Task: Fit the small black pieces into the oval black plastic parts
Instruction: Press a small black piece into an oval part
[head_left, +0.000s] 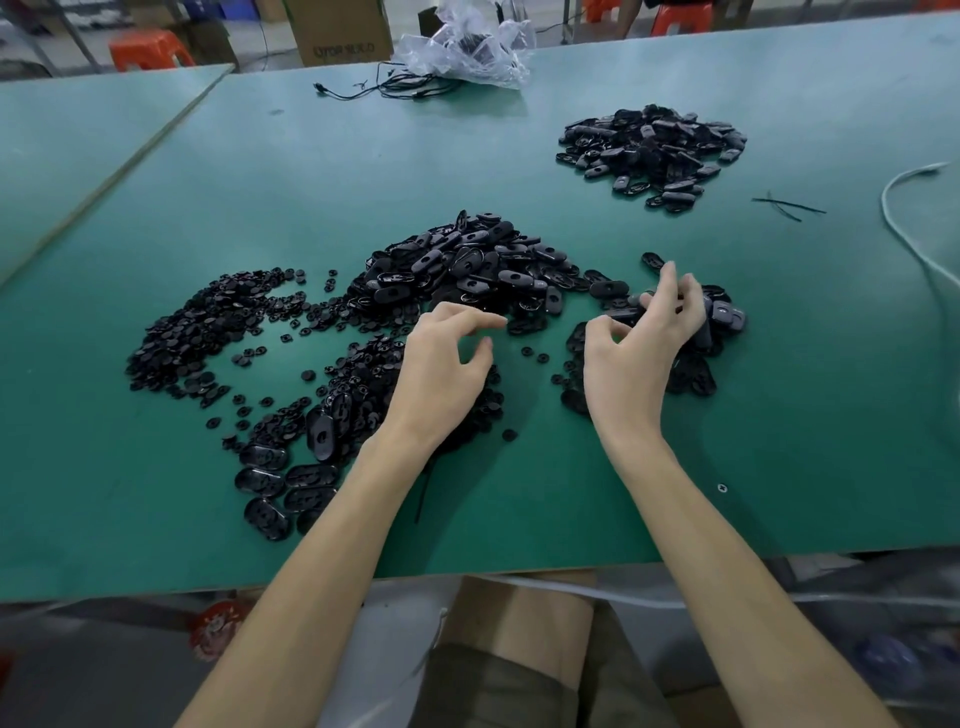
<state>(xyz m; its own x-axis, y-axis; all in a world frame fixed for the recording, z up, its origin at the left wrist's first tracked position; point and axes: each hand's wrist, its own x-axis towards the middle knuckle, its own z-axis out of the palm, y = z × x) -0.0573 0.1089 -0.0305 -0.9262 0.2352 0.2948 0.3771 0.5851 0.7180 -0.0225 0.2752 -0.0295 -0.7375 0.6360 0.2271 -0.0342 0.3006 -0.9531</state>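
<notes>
I see the left hand (447, 364) loosely curled, holding nothing, over small black pieces (208, 332) at centre-left; the right hand (641, 338) curls into oval black parts (724, 314) at centre-right, and I cannot tell its grip. At upper centre a clear plastic bag (467, 47) holds dark items

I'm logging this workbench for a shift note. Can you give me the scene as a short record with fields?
surface: green table
small pieces: loose heap on the left
oval parts: big pile in the middle, second pile far right
left hand: over small pieces, fingers loosely curled, nothing held
right hand: fingers curled among oval parts; grip unclear
far edge: clear plastic bag, black cables
</notes>
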